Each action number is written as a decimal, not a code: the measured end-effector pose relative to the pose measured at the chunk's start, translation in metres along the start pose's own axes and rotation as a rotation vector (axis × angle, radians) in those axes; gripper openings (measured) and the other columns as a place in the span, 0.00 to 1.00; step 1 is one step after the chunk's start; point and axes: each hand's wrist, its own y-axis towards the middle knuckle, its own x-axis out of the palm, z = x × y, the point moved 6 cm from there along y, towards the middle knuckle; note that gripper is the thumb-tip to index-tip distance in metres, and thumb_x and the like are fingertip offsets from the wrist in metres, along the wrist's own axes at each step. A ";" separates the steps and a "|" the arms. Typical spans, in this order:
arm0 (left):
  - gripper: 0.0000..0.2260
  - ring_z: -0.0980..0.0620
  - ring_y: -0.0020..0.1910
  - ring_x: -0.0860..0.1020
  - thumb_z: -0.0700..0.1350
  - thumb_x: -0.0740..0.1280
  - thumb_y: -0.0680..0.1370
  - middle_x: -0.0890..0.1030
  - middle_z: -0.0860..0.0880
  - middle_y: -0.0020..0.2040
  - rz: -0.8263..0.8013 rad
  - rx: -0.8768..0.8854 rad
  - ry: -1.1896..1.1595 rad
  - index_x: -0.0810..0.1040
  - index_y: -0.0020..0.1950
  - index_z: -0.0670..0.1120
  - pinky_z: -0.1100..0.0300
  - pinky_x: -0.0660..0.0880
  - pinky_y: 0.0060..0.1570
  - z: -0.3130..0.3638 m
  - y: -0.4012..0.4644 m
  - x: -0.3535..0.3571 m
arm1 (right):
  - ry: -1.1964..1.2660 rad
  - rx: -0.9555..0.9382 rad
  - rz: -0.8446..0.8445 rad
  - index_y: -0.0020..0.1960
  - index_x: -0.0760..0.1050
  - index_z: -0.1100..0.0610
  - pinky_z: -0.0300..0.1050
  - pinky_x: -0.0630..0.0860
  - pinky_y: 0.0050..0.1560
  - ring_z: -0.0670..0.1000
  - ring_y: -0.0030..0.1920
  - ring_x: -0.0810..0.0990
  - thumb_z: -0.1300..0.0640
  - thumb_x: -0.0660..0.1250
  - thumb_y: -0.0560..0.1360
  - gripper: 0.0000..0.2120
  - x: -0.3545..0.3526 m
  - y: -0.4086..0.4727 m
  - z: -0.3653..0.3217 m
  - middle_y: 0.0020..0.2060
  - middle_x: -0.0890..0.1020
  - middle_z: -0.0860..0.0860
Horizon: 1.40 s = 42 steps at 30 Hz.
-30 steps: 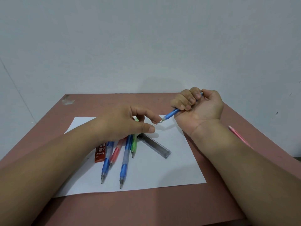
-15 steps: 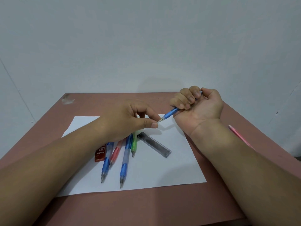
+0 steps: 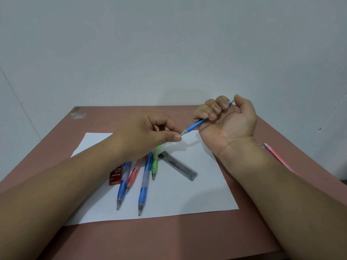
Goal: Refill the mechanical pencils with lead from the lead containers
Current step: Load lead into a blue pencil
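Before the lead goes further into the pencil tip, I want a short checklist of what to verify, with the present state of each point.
1. Right hand grips the blue pencil firmly, fingers curled round the barrel: ok.
2. Pencil tip points toward the left hand: ok.
3. Left thumb and forefinger meet right at the tip: ok.
4. A lead is actually pinched between them: cannot tell, too thin to see.
5. Thumb of the right hand sits at the pencil's rear end to press the button: ok; whether it is pressing, cannot tell.
6. Grey lead case lies within reach on the paper: ok; open or closed, cannot tell.
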 end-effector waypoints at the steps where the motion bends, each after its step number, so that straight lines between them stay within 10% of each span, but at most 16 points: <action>1: 0.03 0.53 0.46 0.79 0.53 0.74 0.73 0.84 0.57 0.45 0.006 -0.002 -0.006 0.84 0.42 0.62 0.51 0.79 0.50 -0.001 0.000 -0.001 | -0.019 0.007 -0.002 0.33 0.61 0.56 0.42 0.66 0.31 0.50 0.27 0.61 0.47 0.55 0.78 0.19 0.001 0.000 0.000 0.30 0.63 0.51; 11: 0.03 0.55 0.42 0.78 0.54 0.76 0.71 0.82 0.60 0.43 0.039 0.010 0.084 0.85 0.43 0.62 0.57 0.73 0.43 -0.016 0.003 -0.010 | -0.877 0.073 0.094 0.57 0.79 0.57 0.43 0.74 0.37 0.47 0.34 0.74 0.55 0.64 0.83 0.08 -0.008 0.000 0.017 0.37 0.75 0.50; 20: 0.09 0.63 0.52 0.77 0.64 0.69 0.72 0.81 0.66 0.50 -0.101 -0.002 0.254 0.83 0.48 0.64 0.55 0.76 0.51 0.007 -0.002 -0.001 | -1.332 -0.073 0.085 0.52 0.84 0.54 0.44 0.84 0.46 0.47 0.36 0.83 0.55 0.71 0.79 0.04 0.009 -0.011 0.002 0.40 0.84 0.51; 28: 0.12 0.73 0.53 0.74 0.64 0.67 0.75 0.79 0.70 0.53 -0.120 0.053 0.290 0.80 0.57 0.66 0.73 0.69 0.47 0.067 0.003 0.011 | -1.695 -0.227 0.071 0.48 0.85 0.51 0.49 0.82 0.49 0.54 0.44 0.84 0.52 0.70 0.79 0.06 0.038 -0.045 -0.058 0.44 0.86 0.53; 33: 0.22 0.67 0.57 0.71 0.68 0.63 0.76 0.72 0.68 0.65 -0.355 0.073 0.537 0.73 0.69 0.63 0.70 0.67 0.51 0.092 0.006 0.055 | -1.892 -0.208 0.137 0.54 0.85 0.44 0.35 0.77 0.33 0.48 0.39 0.83 0.51 0.69 0.79 0.07 0.022 -0.072 -0.107 0.42 0.85 0.46; 38: 0.25 0.57 0.66 0.72 0.67 0.63 0.78 0.75 0.58 0.70 -0.364 0.125 0.538 0.71 0.73 0.59 0.57 0.71 0.64 0.107 0.012 0.101 | -2.295 -0.180 0.276 0.64 0.82 0.53 0.41 0.70 0.46 0.50 0.49 0.79 0.52 0.68 0.80 0.14 -0.010 -0.085 -0.147 0.55 0.84 0.52; 42: 0.22 0.55 0.53 0.77 0.66 0.65 0.77 0.80 0.56 0.57 -0.334 0.128 0.433 0.74 0.68 0.59 0.51 0.77 0.55 0.112 0.016 0.135 | -2.286 -0.165 0.362 0.63 0.82 0.52 0.41 0.72 0.48 0.50 0.49 0.80 0.52 0.68 0.80 0.13 -0.042 -0.099 -0.164 0.55 0.84 0.52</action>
